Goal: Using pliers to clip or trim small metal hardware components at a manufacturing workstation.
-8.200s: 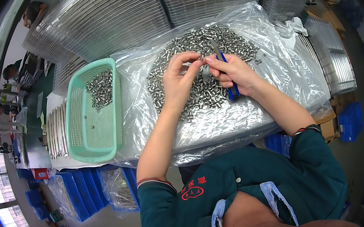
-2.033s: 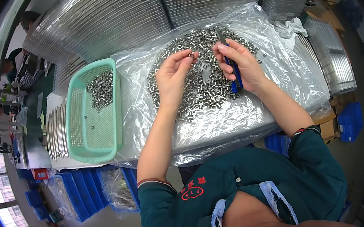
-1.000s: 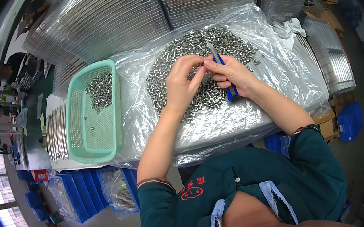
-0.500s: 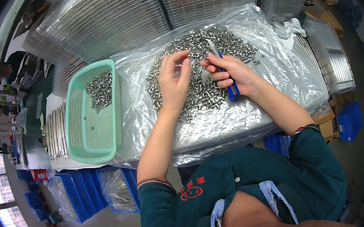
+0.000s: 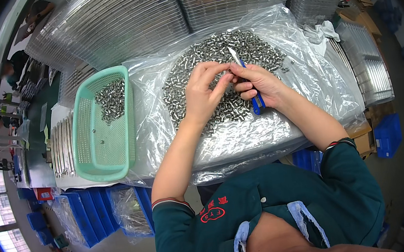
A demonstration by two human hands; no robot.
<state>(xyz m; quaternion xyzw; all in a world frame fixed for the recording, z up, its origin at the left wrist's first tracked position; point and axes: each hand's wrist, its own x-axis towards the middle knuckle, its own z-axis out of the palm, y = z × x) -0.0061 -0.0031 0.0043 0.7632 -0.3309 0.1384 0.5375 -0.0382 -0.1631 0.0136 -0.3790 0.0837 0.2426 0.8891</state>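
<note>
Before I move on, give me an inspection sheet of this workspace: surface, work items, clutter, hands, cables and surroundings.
Surface: bench covered by wrinkled clear plastic sheeting.
Work items: pile of small metal parts on the sheeting; green basket left of it, with a smaller heap of parts and two loose ones inside; blue-handled knife.
Clutter: white cloth at the right; metal rods left of the basket.
Hands: right hand grips the knife, blade pointing away from the body; left hand has its fingertips at the right's; what lies between is too small to tell.
Cables: nothing seen on the bench.
Surroundings: stacked clear trays behind; blue bins lower left.
</note>
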